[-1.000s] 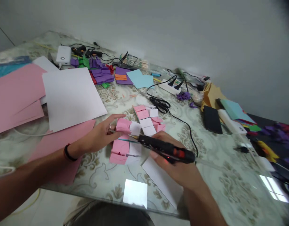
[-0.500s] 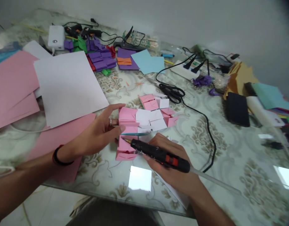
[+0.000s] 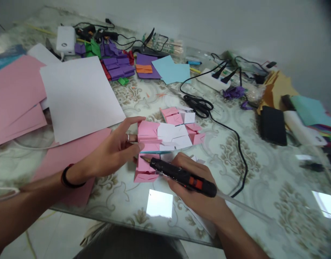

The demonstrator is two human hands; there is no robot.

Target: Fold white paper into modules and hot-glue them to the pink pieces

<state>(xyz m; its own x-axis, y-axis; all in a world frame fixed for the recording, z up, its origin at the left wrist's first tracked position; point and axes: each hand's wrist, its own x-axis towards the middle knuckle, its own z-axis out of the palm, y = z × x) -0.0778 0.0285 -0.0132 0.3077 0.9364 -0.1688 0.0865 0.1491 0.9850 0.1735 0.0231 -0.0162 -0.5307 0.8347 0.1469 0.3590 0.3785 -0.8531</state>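
My left hand (image 3: 121, 145) grips the left edge of a folded pink and white paper assembly (image 3: 167, 133), thumb on top and other fingers at the side and beneath. In my right hand (image 3: 196, 180) is a black glue gun (image 3: 181, 174) with a red part and a clear glue stick out of its back. Its metal nozzle points left, at or just over a folded pink piece (image 3: 146, 169) at the near side of the assembly. Whether the nozzle touches the paper I cannot tell. White paper (image 3: 200, 219) lies partly under my right hand.
Black scissors (image 3: 199, 106) lie behind the assembly, near a cable and a white power strip (image 3: 214, 80). White (image 3: 81, 99) and pink sheets (image 3: 17, 93) cover the left side. Purple folded pieces (image 3: 118, 66) sit at the back; a black wallet-like object (image 3: 273, 126) is at right.
The view has shifted slightly. Both hands hold nearly the same pose, with the glue gun's nozzle still over the near pink piece.
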